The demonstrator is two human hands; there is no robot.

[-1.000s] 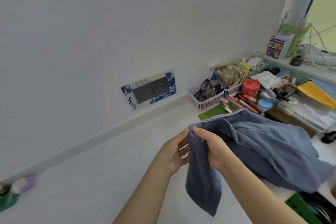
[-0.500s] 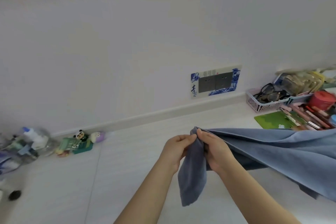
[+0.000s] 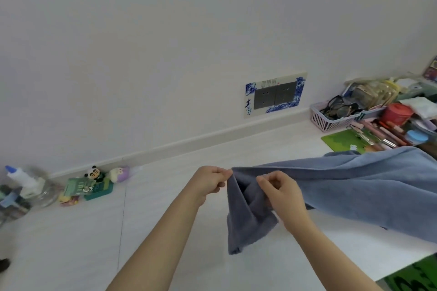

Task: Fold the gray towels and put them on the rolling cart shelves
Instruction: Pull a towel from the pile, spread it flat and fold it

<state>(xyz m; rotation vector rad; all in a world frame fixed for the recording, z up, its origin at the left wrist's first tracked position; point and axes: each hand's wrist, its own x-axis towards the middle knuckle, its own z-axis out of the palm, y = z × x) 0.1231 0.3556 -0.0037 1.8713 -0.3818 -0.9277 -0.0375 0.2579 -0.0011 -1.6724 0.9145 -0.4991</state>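
Note:
A blue-gray towel (image 3: 359, 186) stretches from the middle of the view off the right edge, above the white tabletop (image 3: 165, 231). My left hand (image 3: 209, 182) pinches its top corner between thumb and fingers. My right hand (image 3: 282, 192) sits just to the right, its fingers curled on the towel's upper edge. A short end of the towel hangs down below both hands. The rolling cart is out of view.
Against the wall at the right stand a pink basket (image 3: 331, 120) of glasses, a red jar (image 3: 397, 113), pens and a green mat (image 3: 345, 143). Small toys (image 3: 97, 182) and a glass jar (image 3: 28, 186) sit at the left. A wall socket (image 3: 275, 94) is behind.
The view has swung left, bringing the toys and jar into sight. My hands have moved apart along the towel's edge, and the towel is pulled out flatter to the right.

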